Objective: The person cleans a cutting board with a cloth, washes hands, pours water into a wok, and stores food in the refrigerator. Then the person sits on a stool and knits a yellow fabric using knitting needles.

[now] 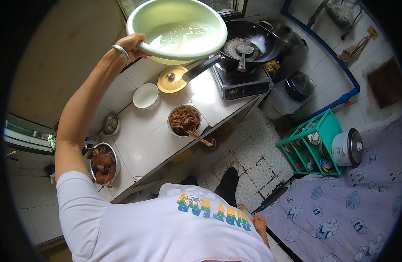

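Observation:
My left hand [132, 46], with a bracelet at its wrist, grips the rim of a pale green plastic basin [174, 54] holding water. The basin is raised above the back of the counter, left of a black wok [232, 31]. Inside the wok are a metal turner [244, 52] and some whitish liquid or foam; it sits on an electric cooker [245, 86]. My right hand [259, 224] is low beside my waist, its fingers curled; whether it holds anything is unclear. A bowl of brown sliced food [184, 119] with wooden chopsticks [201, 139] stands near the counter's front edge.
The tiled counter [148, 137] also bears a white bowl [146, 96], a yellow lid [171, 80], a small metal bowl [111, 123] and a metal basin of brown pieces [103, 163]. At right are a green rack [328, 131], a rice cooker [346, 147] and a patterned cloth [318, 209].

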{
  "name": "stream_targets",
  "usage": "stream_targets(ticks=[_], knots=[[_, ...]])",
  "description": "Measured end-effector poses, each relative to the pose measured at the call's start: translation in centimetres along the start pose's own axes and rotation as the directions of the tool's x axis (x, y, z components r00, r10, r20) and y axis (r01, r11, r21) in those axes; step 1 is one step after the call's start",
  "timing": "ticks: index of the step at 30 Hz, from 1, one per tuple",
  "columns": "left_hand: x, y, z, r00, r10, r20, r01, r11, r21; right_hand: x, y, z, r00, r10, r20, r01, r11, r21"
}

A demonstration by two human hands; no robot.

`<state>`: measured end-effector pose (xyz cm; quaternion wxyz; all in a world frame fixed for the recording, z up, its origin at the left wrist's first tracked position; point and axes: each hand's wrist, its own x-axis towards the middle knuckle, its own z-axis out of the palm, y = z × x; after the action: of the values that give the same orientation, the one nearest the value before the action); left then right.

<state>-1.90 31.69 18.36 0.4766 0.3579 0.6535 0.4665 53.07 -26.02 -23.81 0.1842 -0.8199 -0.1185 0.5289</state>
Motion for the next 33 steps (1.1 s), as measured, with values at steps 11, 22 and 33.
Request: stream_targets(ticks=[11,22,33], knots=[[5.9,5.0,14.8,0.975,0.001,-0.223,0.064,0.956,0.285,14.0,-15.4,-13.3,0.981,-0.17,0.093,0.171,0.985,0.002],[6.9,7.4,19.6,0.934,0.029,-0.356,0.115,0.92,0.376,20.3,-27.5,-12.5,0.913,-0.29,0.287,0.29,0.956,0.041],[17.3,6.0,19.9,0.902,0.232,-0.365,-0.009,0.853,0.522,19.4,-26.2,-11.6,0.917,-0.251,0.311,0.298,0.948,-0.115]])
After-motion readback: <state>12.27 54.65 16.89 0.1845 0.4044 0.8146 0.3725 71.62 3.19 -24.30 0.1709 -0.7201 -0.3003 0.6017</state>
